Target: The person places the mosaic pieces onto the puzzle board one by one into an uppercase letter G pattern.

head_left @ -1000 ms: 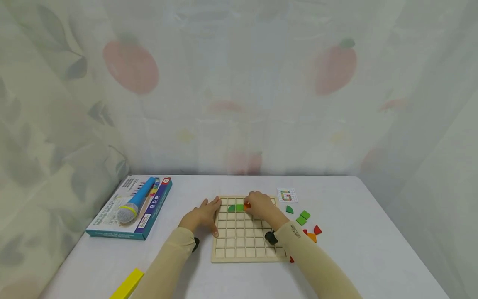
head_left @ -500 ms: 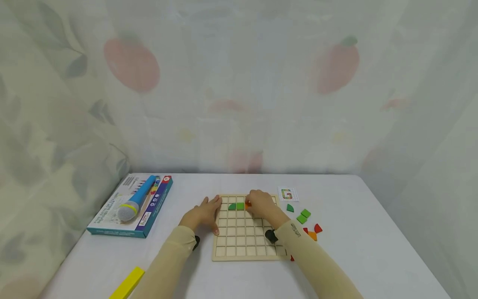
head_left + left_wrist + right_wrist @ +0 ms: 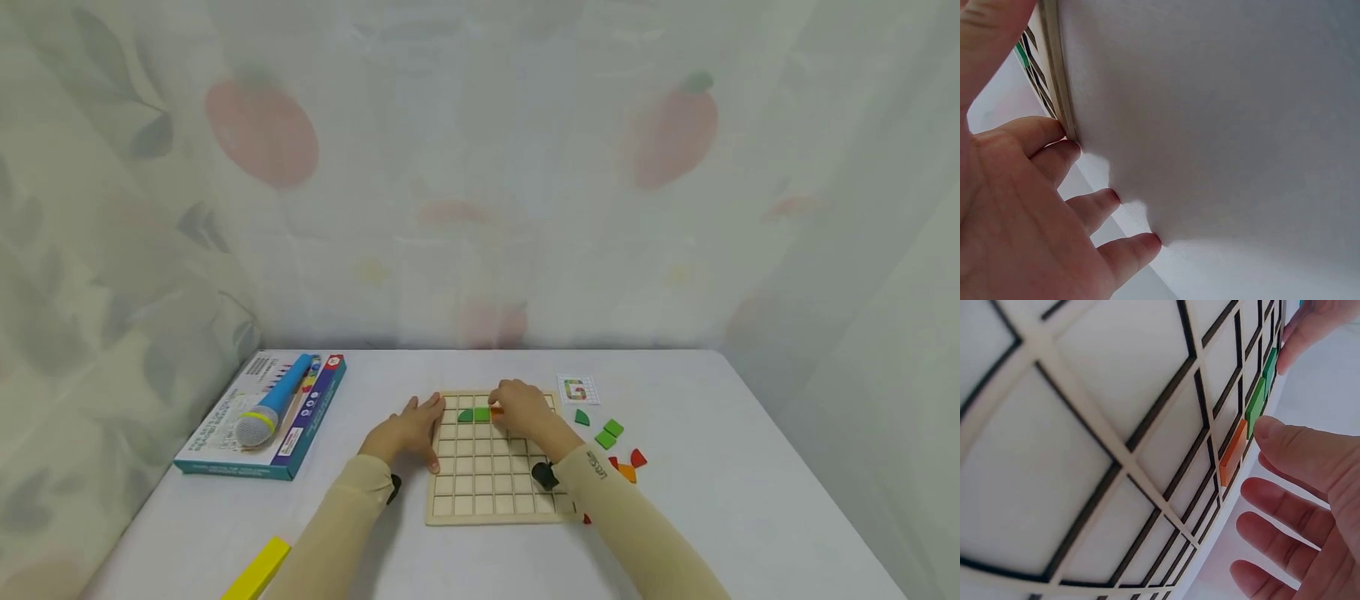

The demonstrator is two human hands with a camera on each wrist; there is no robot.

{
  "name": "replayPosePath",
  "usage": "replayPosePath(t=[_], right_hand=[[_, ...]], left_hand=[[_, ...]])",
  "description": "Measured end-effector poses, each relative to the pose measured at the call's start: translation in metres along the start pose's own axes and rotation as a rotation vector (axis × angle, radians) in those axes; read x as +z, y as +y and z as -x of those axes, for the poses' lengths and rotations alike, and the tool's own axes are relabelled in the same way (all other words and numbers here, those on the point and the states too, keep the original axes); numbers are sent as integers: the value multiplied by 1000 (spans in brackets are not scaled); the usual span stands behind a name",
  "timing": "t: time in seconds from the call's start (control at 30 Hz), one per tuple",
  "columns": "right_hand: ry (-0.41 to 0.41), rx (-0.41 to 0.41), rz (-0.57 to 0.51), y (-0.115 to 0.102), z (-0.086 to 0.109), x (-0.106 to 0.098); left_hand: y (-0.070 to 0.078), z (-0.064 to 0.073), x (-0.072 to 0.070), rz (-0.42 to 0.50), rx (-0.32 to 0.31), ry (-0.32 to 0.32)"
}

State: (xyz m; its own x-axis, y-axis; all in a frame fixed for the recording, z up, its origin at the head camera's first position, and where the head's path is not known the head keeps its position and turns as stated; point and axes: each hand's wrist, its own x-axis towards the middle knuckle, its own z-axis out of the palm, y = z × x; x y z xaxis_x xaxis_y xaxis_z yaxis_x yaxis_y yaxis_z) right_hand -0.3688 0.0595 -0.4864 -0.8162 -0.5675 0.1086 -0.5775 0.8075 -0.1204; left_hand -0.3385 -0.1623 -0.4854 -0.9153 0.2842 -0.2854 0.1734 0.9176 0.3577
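Note:
A wooden grid board [image 3: 472, 483] lies on the table. In its upper rows sit a dark green quarter-round tile [image 3: 466, 415], a light green square tile [image 3: 482, 414] and an orange tile [image 3: 497, 412]. My right hand [image 3: 522, 409] is over the orange tile. In the right wrist view the thumb tip touches that orange tile [image 3: 1233, 455] near the light green one, the index finger lies behind the thumb, and the other fingers are loosely bent. My left hand [image 3: 407, 430] is spread along the board's left edge, with fingertips against its side in the left wrist view.
Right of the board lie a pattern card [image 3: 578, 391], a dark green tile [image 3: 582, 417], light green tiles [image 3: 610, 434], and red and orange tiles [image 3: 628, 472]. At left, a toy microphone [image 3: 273, 402] rests on a flat box [image 3: 232, 450]. A yellow block [image 3: 257, 568] lies at the front.
My right fingers have shifted slightly left over the orange tile. The left hand has stayed at the board's edge, and the tiles lie as before.

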Motion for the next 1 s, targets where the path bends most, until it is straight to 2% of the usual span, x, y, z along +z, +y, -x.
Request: replayPosePath(t=[0.13, 0.33, 0.63, 0.83, 1.0], right_hand=[[12, -3, 3, 2, 0, -2], [9, 35, -12, 12, 7, -9], [18, 125, -57, 48, 34, -20], [33, 221, -56, 76, 53, -17], [5, 258, -78, 87, 66, -14]], left_hand=[[-2, -2, 0, 1, 0, 9], [-2, -3, -1, 2, 9, 9], [-1, -3, 0, -18, 1, -7], [0, -2, 0, -15, -3, -16], [-1, -3, 0, -8, -4, -18]])
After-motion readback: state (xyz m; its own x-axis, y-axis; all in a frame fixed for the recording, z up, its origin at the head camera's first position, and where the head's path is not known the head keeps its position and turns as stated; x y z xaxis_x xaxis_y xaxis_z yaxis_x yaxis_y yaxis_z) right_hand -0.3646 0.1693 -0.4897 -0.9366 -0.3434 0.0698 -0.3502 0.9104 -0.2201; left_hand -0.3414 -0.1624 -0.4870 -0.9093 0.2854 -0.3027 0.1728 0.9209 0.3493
